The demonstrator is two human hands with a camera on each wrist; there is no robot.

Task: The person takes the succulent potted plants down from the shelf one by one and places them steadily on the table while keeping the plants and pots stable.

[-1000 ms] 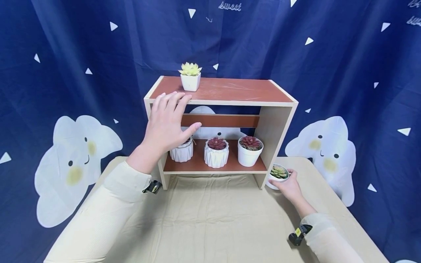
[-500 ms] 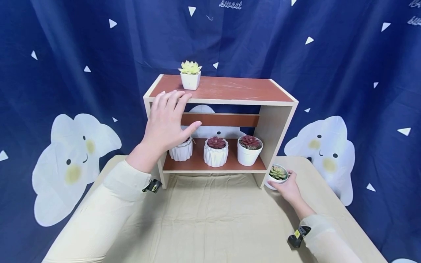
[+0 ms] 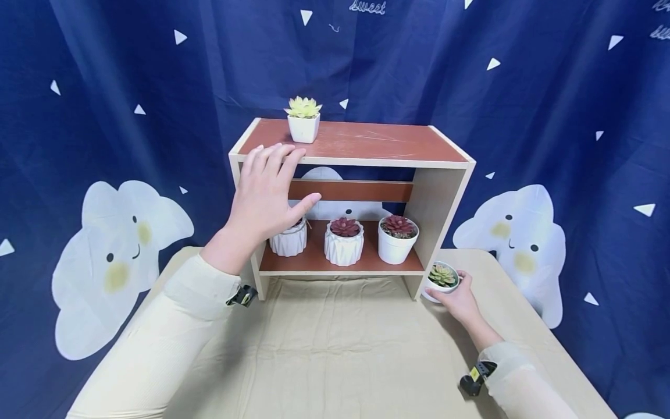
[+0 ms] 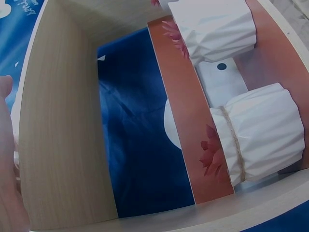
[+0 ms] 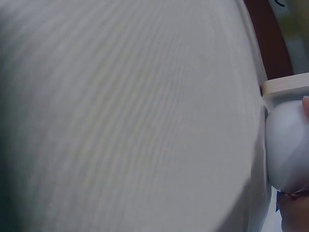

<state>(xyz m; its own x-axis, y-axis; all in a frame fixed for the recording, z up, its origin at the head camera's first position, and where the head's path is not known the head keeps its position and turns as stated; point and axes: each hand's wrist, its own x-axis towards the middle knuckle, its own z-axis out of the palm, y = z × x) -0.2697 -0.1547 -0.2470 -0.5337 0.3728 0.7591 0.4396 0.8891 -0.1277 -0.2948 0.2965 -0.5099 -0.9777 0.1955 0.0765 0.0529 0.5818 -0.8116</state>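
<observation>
In the head view my left hand (image 3: 267, 195) lies with spread fingers at the front left edge of the shelf's (image 3: 366, 139) top, just in front of a small square white pot with a yellow-green succulent (image 3: 303, 125). Low at the right, my right hand (image 3: 460, 297) grips the rim of a round white pot with a green succulent (image 3: 442, 276), beside the shelf's right side panel. The right wrist view shows mostly sleeve, with part of this white pot (image 5: 288, 147) at its right edge.
On the lower shelf board stand a ridged white pot with twine (image 3: 289, 240), a ridged pot with a red succulent (image 3: 344, 243) and a smooth white pot with a red succulent (image 3: 396, 241). A beige cloth (image 3: 345, 349) covers the table; a blue curtain (image 3: 398, 70) hangs behind.
Both hands and the pots stay in place; the head view has shifted only very slightly.
</observation>
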